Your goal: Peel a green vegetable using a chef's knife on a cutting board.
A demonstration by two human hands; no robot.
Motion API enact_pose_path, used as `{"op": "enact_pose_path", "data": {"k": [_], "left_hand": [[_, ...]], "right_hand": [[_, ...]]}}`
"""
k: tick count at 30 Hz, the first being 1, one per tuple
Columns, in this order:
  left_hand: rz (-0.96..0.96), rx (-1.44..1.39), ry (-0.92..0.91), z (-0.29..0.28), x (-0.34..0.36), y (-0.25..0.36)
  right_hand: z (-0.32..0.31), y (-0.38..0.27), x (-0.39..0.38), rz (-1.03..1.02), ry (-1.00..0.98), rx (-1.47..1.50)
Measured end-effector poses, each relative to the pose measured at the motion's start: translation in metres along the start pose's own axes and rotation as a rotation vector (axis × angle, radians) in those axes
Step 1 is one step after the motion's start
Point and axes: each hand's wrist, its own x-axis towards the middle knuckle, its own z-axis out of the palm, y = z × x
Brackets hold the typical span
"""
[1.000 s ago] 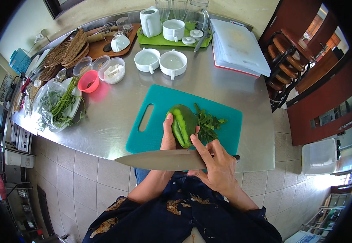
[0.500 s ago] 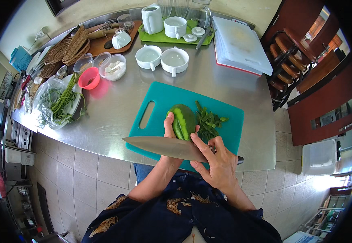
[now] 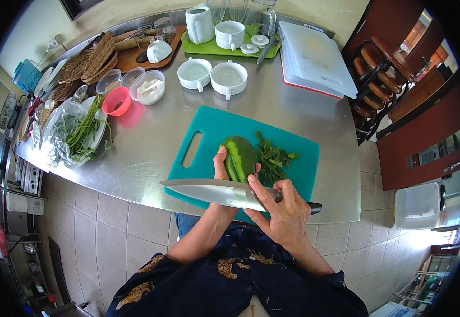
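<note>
Since the earlier frames the chef's knife (image 3: pixel 217 191) has lifted from low over the near edge of the teal cutting board (image 3: pixel 209 129) and now lies level, its tip pointing to the person's left, just below the green mango (image 3: pixel 239 157). That mango stands on the middle of the board, partly peeled, with pale stripes where skin is gone. Its peelings (image 3: pixel 273 158) lie on the board just to its right.

The left hand (image 3: pixel 220 174) is curled around the mango from below, thumb up its left side. The right hand (image 3: pixel 283 208) is closed on the knife handle, forefinger stretched along the blade.

By my judgement the fruit is firm and fairly heavy, and the bared flesh is wet and slippery, so it is best gripped on the remaining skin, fingers clear of the edge.

The blade hides most of the left palm and the mango's base, so how it rests on the board cannot be told. Only the handle's dark end shows past the right hand.
</note>
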Motion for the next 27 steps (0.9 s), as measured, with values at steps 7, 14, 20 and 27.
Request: {"op": "enact_pose_path", "data": {"k": [7,14,20,27], "left_hand": [[0.025,0.055,-0.022,0.0,-0.004,0.002],[0.043,0.107,-0.064,-0.002,-0.006,0.002],[0.086,0.132,-0.061,-0.002,-0.008,-0.001],[0.086,0.15,-0.094,-0.007,-0.008,0.0]], "right_hand": [[0.003,-0.001,0.003,-0.016,0.012,0.021],[0.001,0.001,0.01,0.001,-0.014,0.135],[-0.004,0.003,0.009,0.022,-0.083,0.168],[0.0,0.003,0.011,0.012,-0.04,0.183]]}}
